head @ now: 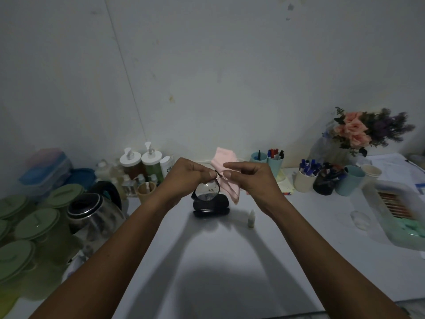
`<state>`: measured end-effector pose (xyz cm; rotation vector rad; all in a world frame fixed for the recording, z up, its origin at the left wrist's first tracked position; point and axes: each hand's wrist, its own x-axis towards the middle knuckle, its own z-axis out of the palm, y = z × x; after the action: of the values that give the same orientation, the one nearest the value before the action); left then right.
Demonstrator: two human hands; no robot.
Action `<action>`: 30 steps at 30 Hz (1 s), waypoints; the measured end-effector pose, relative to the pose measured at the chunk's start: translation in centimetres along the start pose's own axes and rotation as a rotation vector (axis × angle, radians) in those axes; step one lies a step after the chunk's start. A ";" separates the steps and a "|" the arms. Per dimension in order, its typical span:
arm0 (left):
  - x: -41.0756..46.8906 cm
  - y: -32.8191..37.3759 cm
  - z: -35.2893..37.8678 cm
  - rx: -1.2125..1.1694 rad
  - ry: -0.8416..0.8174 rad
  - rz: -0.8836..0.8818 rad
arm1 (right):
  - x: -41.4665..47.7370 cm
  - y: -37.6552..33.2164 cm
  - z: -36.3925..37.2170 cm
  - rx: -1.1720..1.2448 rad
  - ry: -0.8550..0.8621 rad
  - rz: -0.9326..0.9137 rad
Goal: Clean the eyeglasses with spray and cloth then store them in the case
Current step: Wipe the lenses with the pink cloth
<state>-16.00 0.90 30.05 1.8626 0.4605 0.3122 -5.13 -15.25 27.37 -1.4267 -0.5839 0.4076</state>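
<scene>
Dark-framed eyeglasses (207, 191) are held up above the table (230, 261) in the closed left hand (186, 178), one round lens speckled with droplets. A pale pink cloth (224, 173) is pinched in the right hand (250, 178). Just beyond, the black case (211, 207) lies open, a small spray bottle (251, 218) to its right.

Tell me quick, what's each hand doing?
Left hand: fingers closed, holding the eyeglasses.
Right hand: fingers closed, holding the pink cloth.

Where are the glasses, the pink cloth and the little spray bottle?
glasses (208, 192): head view, on the lens.
pink cloth (231, 188): head view, on its hanging lower part.
little spray bottle (251, 219): head view, on its body.
</scene>
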 end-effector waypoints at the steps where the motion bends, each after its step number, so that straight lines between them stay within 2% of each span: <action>1: 0.0 0.0 -0.1 -0.012 -0.005 -0.008 | -0.1 0.0 -0.1 0.018 -0.009 0.014; 5: 0.2 -0.2 -0.1 0.095 0.000 0.034 | -0.2 0.3 0.4 0.050 0.026 0.019; 9: 0.4 -0.5 0.2 0.186 0.015 0.090 | 0.0 0.4 1.7 0.039 0.137 -0.032; 13: 0.4 -0.2 0.6 0.192 0.053 0.144 | 0.4 0.0 2.8 0.096 0.220 -0.050; 19: 0.2 -0.2 0.5 0.109 0.047 0.114 | 1.3 -0.3 3.5 0.157 0.290 -0.050; 30: 0.2 -1.2 0.3 0.041 0.048 0.060 | 1.0 -0.1 2.4 0.277 0.214 0.036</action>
<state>-15.84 1.08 28.83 1.9151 0.4471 0.3905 -5.79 -12.81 27.69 -1.1968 -0.3153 0.3440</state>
